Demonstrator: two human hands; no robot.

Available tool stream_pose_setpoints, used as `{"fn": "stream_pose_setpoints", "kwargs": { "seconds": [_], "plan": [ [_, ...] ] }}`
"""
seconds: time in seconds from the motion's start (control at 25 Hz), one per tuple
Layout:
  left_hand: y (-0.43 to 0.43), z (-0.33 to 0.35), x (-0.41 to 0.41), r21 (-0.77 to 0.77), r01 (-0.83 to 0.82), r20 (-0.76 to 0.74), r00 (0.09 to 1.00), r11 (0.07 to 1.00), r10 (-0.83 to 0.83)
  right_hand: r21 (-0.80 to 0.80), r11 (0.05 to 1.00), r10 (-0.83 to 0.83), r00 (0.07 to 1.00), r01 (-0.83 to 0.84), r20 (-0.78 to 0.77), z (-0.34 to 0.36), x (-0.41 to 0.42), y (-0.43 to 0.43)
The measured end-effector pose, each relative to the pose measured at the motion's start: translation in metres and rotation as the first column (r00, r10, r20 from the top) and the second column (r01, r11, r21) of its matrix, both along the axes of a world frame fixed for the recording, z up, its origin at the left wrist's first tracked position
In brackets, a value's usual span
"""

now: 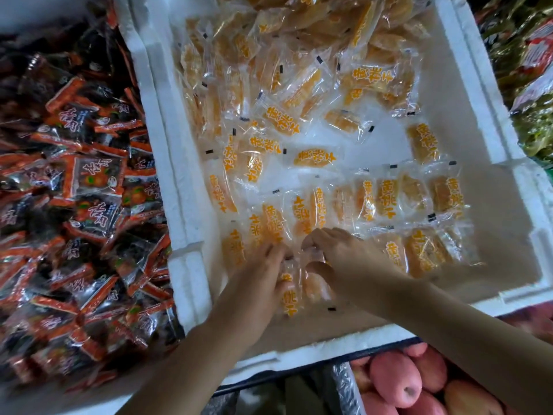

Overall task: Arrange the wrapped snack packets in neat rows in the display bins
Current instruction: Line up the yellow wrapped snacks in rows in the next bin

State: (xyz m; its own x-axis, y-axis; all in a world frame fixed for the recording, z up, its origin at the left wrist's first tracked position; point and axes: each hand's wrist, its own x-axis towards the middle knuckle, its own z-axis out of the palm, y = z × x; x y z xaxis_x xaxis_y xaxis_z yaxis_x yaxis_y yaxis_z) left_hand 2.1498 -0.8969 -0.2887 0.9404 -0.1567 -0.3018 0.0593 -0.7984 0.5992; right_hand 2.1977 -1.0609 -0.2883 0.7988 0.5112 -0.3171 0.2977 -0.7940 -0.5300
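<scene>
A white foam bin [484, 94] holds several clear packets of orange dried fruit [314, 157]. Some lie in rows near its front [419, 250]; a loose heap fills the back [299, 31]. My left hand [263, 274] lies on a packet [290, 292] at the front of the bin, thumb and fingers pinching its left side. My right hand [335, 250] is beside it, fingers curled over the top of a neighbouring packet [317, 289], thumb on its side. Both packets lie upright side by side on the bin floor.
A second foam bin on the left is full of dark packets with red edges [74, 190]. Red apples [398, 381] sit below the bin's front edge. Green and red bags [529, 70] lie at the right. Bare bin floor shows at the front right [493, 235].
</scene>
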Motion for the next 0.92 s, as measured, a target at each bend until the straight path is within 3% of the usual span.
{"fn": "stream_pose_setpoints", "kwargs": {
  "seconds": [0.12,0.28,0.44,0.56,0.68,0.8,0.92],
  "plan": [
    [0.002,0.001,-0.002,0.090,0.061,0.083,0.994,0.994,-0.069,0.083,0.996,-0.023,0.998,0.027,-0.053,-0.003,0.001,0.002],
    [0.004,-0.003,-0.005,0.249,0.125,0.173,0.970,0.960,-0.171,-0.043,0.979,0.205,0.931,-0.201,0.301,-0.009,0.002,-0.007],
    [0.004,-0.005,-0.001,0.251,0.135,0.203,0.961,0.958,-0.188,-0.016,0.946,0.311,0.890,-0.325,0.332,-0.012,0.003,-0.010],
    [0.008,0.002,0.023,0.268,0.120,0.324,0.923,0.956,-0.206,0.031,0.969,0.208,0.883,-0.243,0.421,-0.005,0.024,-0.010],
    [0.013,0.008,0.069,0.346,0.000,0.438,0.884,0.938,-0.161,0.031,0.999,0.014,0.904,-0.030,0.427,0.000,0.067,0.001],
    [0.021,0.010,0.108,0.445,-0.048,0.344,0.931,0.894,-0.122,-0.087,0.995,-0.014,0.947,0.044,0.320,-0.007,0.103,0.016],
    [0.025,-0.006,0.127,0.563,-0.013,0.315,0.928,0.826,-0.200,-0.180,0.983,0.028,0.946,0.032,0.324,-0.014,0.118,0.028]
  ]
}}
